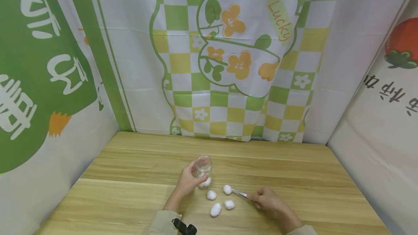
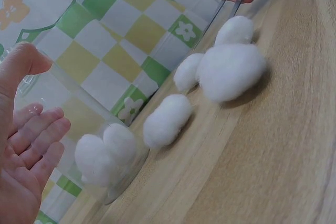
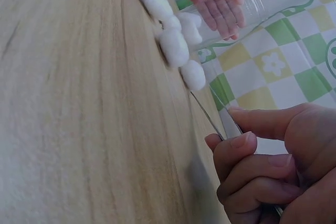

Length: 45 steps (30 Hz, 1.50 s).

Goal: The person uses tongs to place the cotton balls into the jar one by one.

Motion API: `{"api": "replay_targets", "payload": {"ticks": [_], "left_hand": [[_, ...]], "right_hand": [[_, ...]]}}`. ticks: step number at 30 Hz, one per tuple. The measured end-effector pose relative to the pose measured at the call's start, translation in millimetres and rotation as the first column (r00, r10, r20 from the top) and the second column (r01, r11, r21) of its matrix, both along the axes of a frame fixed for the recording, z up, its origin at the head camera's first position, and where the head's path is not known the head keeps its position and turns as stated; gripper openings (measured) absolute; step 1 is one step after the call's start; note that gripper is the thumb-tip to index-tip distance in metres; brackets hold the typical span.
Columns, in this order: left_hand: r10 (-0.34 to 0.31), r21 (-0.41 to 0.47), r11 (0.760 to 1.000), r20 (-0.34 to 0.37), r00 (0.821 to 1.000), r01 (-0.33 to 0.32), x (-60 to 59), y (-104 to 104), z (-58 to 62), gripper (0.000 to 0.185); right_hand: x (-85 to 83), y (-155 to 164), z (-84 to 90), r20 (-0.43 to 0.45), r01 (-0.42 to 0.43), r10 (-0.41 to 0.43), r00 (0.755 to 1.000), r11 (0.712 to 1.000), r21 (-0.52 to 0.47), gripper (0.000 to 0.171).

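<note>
The left hand [image 1: 187,183] is wrapping its fingers around a clear jar [image 1: 204,171] standing on the table [image 1: 294,169] toward the near edge, cotton balls inside it. The right hand [image 1: 269,200] is pinching tweezers [image 1: 240,193], their tips clamped on one cotton ball [image 1: 227,189] just right of the jar. Three more balls [image 1: 215,209] are lying nearby.

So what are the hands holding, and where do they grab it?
The left hand grips the clear glass jar round its side; the right hand pinches thin metal tweezers near their back end.

Tweezers [image 1: 240,193] grip cotton ball [image 1: 227,189] beside upright jar [image 1: 204,172].
</note>
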<state>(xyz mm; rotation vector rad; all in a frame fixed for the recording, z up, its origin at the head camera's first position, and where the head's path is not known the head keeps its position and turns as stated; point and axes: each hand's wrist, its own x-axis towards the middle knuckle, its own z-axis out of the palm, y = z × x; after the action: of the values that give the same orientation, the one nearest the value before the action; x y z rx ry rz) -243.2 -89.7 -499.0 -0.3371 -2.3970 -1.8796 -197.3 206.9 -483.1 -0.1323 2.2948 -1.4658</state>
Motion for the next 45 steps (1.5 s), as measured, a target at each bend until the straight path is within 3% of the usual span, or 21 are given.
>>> {"api": "replay_targets", "payload": {"ticks": [15,28,45], "left_hand": [[-0.004,0.001,1.000,0.007,1.000,0.004,0.0,-0.7,-0.4,0.058],[0.008,-0.010,1.000,0.010,1.000,-0.008,0.0,-0.1,0.6,0.062],[0.012,0.022,1.000,0.010,1.000,-0.012,2.0,0.2,2.2,0.061]], "right_hand": [[-1.2,-2.6,-1.5,0.027,0.003,-0.003,1.000,1.000,0.004,0.035],[-4.2,-5.0,-6.1,0.032,-0.045,0.046,0.998,0.999,-0.026,0.033],[-0.8,-12.7,-4.7,-0.020,0.014,-0.014,1.000,1.000,0.020,0.034]]}}
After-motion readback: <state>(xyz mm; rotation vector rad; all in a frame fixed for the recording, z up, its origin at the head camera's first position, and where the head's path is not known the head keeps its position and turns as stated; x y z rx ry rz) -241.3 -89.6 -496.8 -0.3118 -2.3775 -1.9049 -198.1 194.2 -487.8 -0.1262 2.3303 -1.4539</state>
